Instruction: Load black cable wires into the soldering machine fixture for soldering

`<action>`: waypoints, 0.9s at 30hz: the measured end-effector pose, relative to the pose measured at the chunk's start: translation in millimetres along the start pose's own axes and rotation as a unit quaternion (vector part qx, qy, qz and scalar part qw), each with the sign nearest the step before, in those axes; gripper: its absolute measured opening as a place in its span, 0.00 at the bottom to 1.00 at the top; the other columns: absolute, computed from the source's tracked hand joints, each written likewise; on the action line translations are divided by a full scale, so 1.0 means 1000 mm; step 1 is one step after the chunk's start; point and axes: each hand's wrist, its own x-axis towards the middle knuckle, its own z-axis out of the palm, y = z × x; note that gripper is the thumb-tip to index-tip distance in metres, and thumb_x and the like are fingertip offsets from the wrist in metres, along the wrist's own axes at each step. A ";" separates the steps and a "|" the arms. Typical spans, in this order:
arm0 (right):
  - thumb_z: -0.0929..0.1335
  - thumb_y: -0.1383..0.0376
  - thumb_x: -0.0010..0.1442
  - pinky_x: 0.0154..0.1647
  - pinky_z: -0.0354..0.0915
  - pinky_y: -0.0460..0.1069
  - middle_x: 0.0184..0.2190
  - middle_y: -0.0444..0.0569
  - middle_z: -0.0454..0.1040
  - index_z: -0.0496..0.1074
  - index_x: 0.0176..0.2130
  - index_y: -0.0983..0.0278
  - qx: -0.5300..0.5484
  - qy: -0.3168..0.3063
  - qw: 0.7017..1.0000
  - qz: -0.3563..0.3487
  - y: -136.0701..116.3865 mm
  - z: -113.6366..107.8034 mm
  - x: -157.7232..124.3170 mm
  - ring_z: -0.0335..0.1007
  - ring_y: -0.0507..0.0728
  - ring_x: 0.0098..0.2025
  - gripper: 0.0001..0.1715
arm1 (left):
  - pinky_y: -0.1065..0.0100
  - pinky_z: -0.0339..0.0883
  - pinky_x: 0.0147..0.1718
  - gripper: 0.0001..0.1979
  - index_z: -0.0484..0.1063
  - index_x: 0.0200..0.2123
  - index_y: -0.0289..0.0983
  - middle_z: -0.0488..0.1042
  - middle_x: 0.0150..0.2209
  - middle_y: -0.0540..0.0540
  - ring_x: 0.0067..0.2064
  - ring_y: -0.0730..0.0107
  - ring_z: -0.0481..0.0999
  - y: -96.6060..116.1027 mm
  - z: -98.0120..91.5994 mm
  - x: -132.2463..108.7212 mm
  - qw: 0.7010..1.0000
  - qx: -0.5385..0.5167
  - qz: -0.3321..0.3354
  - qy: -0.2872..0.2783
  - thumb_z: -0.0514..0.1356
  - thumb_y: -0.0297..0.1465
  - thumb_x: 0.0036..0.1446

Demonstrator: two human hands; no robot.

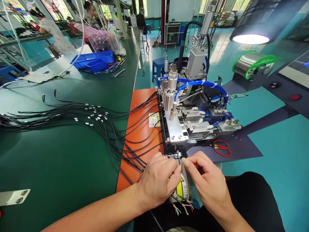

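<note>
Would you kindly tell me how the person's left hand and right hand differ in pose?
The left hand shows its back, fingers curled under; the right hand shows its thumb side, thumb and forefinger brought together. Coloured wire ends show just below the left hand, none directly below the right. Both are bare, their fingertips close together at the machine's near end.

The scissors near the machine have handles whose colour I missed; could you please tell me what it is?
The scissors' handles are red, best seen in the head view.
</note>
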 end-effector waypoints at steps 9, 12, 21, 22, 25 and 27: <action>0.68 0.52 0.65 0.28 0.60 0.46 0.28 0.43 0.64 0.72 0.32 0.62 0.141 0.040 0.985 0.088 0.012 0.017 -0.012 0.59 0.52 0.29 0.17 | 0.65 0.54 0.29 0.12 0.65 0.27 0.37 0.68 0.22 0.50 0.25 0.70 0.65 0.000 0.002 -0.002 0.999 -0.015 -0.037 -0.005 0.52 0.29 0.65; 0.66 0.52 0.67 0.28 0.59 0.46 0.28 0.44 0.64 0.74 0.35 0.62 0.137 0.028 0.986 0.092 0.011 0.014 -0.012 0.59 0.52 0.29 0.18 | 0.65 0.54 0.29 0.12 0.65 0.27 0.37 0.68 0.22 0.50 0.25 0.70 0.65 0.000 0.001 -0.001 0.999 -0.018 -0.045 -0.003 0.53 0.29 0.64; 0.73 0.55 0.58 0.31 0.64 0.46 0.31 0.45 0.65 0.78 0.40 0.61 0.143 -0.023 0.987 0.076 0.010 0.001 -0.004 0.62 0.52 0.31 0.14 | 0.66 0.55 0.30 0.13 0.65 0.26 0.37 0.69 0.23 0.50 0.26 0.70 0.65 0.002 -0.001 0.000 0.998 -0.026 -0.061 -0.008 0.53 0.30 0.65; 0.73 0.55 0.58 0.30 0.63 0.45 0.31 0.45 0.66 0.78 0.40 0.61 0.142 -0.022 0.987 0.077 0.010 0.001 -0.004 0.62 0.52 0.31 0.14 | 0.66 0.55 0.30 0.13 0.65 0.26 0.37 0.69 0.23 0.50 0.26 0.71 0.66 0.002 -0.001 0.000 0.998 -0.028 -0.061 -0.008 0.53 0.30 0.65; 0.73 0.55 0.59 0.30 0.63 0.46 0.32 0.46 0.68 0.78 0.40 0.62 0.139 -0.017 0.987 0.076 0.009 0.002 -0.005 0.62 0.52 0.31 0.14 | 0.66 0.55 0.30 0.13 0.64 0.26 0.37 0.70 0.23 0.50 0.26 0.71 0.67 0.002 -0.001 0.000 0.998 -0.031 -0.059 -0.008 0.52 0.29 0.65; 0.73 0.55 0.59 0.29 0.63 0.46 0.32 0.46 0.68 0.78 0.41 0.62 0.140 -0.017 0.987 0.073 0.009 0.002 -0.005 0.63 0.53 0.32 0.14 | 0.66 0.56 0.30 0.13 0.64 0.26 0.37 0.70 0.24 0.50 0.26 0.71 0.67 0.002 -0.001 0.000 0.998 -0.029 -0.058 -0.009 0.52 0.29 0.65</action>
